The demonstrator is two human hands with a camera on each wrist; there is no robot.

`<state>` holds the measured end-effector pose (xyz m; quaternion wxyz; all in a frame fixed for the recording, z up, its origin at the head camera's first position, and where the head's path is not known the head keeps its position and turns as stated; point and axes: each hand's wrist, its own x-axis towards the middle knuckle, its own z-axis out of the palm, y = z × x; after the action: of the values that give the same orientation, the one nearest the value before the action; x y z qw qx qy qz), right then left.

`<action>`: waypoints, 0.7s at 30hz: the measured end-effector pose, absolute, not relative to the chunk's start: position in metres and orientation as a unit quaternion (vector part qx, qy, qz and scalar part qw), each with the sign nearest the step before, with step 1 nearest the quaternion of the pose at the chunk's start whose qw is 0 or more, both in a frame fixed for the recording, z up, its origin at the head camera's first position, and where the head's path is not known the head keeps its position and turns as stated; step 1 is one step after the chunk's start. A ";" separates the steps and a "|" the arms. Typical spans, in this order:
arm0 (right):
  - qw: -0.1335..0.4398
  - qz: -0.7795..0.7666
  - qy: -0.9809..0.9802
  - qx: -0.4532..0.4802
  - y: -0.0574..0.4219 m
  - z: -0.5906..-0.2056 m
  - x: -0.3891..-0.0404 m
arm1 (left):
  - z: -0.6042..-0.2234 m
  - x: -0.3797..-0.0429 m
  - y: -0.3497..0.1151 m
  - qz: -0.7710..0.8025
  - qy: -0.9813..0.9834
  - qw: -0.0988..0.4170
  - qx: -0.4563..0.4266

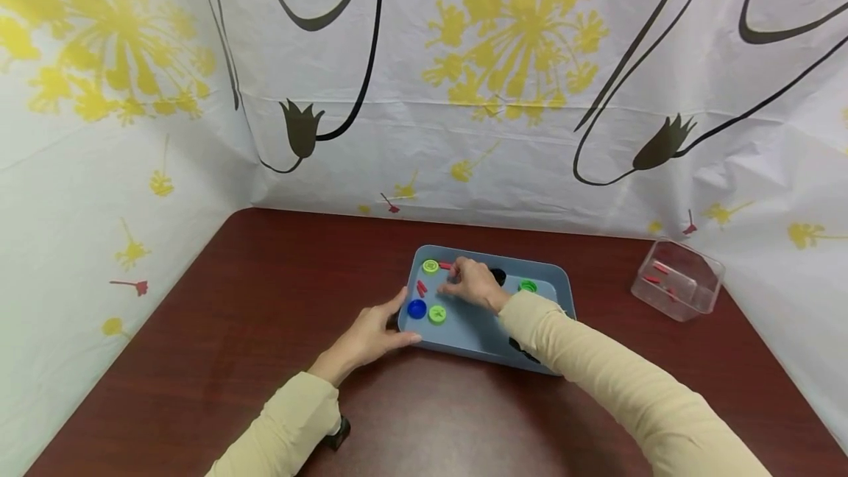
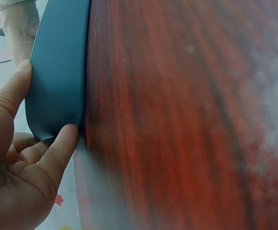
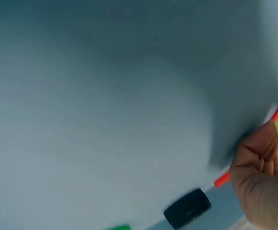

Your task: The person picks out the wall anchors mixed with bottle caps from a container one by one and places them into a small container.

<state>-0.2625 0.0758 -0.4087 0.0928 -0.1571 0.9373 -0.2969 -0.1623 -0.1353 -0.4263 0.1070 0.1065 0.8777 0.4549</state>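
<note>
My left hand [image 1: 371, 330] grips the near left corner of a blue-grey tray [image 1: 563, 278], thumb along the front side and fingers round the left end. In the left wrist view its fingers press on the tray's wall [image 2: 60, 76]. Inside the tray, my right hand [image 1: 475, 282] reaches down by the back wall with bent fingers, right at a red stick [image 1: 444, 266]. Red shows on both sides of that hand in the right wrist view; I cannot tell whether it pinches the stick. Nearby lie yellow-green caps [image 1: 437, 314], a blue cap [image 1: 417, 308] and small red sticks [image 1: 422, 288].
Behind the right hand sit a black cap [image 1: 498, 276] and a green cap [image 1: 528, 285]. More black pieces [image 1: 523, 350] lie along the tray's front, partly under the sleeve. A clear plastic box [image 1: 702, 293] with several red pieces stands at the right of the brown table [image 1: 199, 359].
</note>
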 end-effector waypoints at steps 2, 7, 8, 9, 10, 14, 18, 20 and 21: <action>0.097 -0.301 0.936 -0.153 0.075 -0.411 -0.262 | -0.426 -0.162 -0.136 0.454 0.878 0.108 0.105; 0.088 -0.301 0.939 -0.143 0.073 -0.415 -0.261 | -0.427 -0.163 -0.137 0.455 0.878 0.110 0.103; 0.085 -0.299 0.940 -0.143 0.073 -0.416 -0.261 | -0.427 -0.163 -0.137 0.455 0.877 0.111 0.103; 0.083 -0.297 0.941 -0.142 0.072 -0.416 -0.260 | -0.427 -0.163 -0.137 0.455 0.877 0.111 0.103; 0.081 -0.293 0.942 -0.142 0.072 -0.417 -0.260 | -0.427 -0.163 -0.137 0.455 0.877 0.111 0.103; 0.078 -0.279 0.947 -0.141 0.069 -0.419 -0.259 | -0.428 -0.164 -0.137 0.454 0.878 0.111 0.103; 0.073 -0.270 0.950 -0.138 0.067 -0.421 -0.258 | -0.429 -0.164 -0.137 0.453 0.878 0.110 0.105; 0.068 -0.265 0.952 -0.139 0.066 -0.422 -0.259 | -0.428 -0.164 -0.137 0.454 0.878 0.111 0.106; 0.066 -0.263 0.952 -0.140 0.065 -0.423 -0.259 | -0.428 -0.164 -0.137 0.455 0.877 0.111 0.106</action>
<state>-0.2590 0.0653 -0.4228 0.0658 -0.1401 0.9522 -0.2632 -0.1639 -0.1372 -0.4283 0.1114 0.1058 0.8773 0.4546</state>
